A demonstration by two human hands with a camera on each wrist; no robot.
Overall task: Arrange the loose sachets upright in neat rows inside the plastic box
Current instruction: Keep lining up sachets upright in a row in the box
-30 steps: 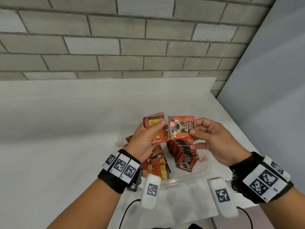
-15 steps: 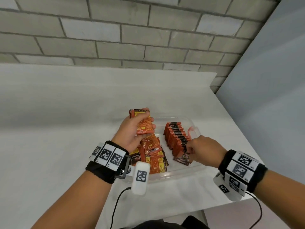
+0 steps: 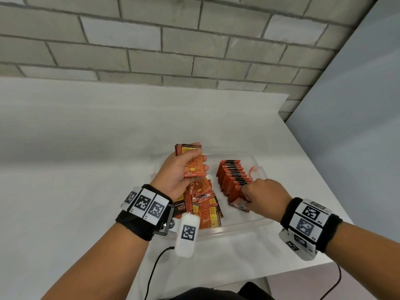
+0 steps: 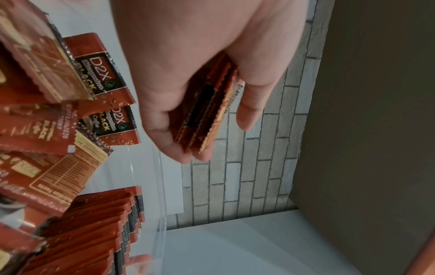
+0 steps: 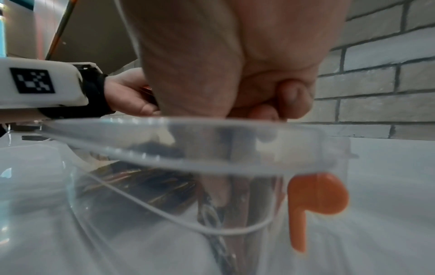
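Gripping a sachet stack (image 3: 191, 161), the left hand (image 3: 173, 174) hovers; the right hand (image 3: 263, 198) pinches a half-hidden sachet (image 3: 239, 204).

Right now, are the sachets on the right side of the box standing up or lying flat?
Standing. The row is on edge, packed face to face, leaning slightly; the right hand is at its near end. The pile beside it lies flat.

Both arms are bare, with no sleeves. The left hand (image 3: 176, 169) has a black wristband (image 3: 138, 221) behind the fingers, with white squares showing black checker patterns. A white box (image 3: 187, 234) with one pattern hangs under it, and a black cable (image 3: 155, 269) runs back. The right hand (image 3: 265, 198) wears a matching band (image 3: 311, 224).
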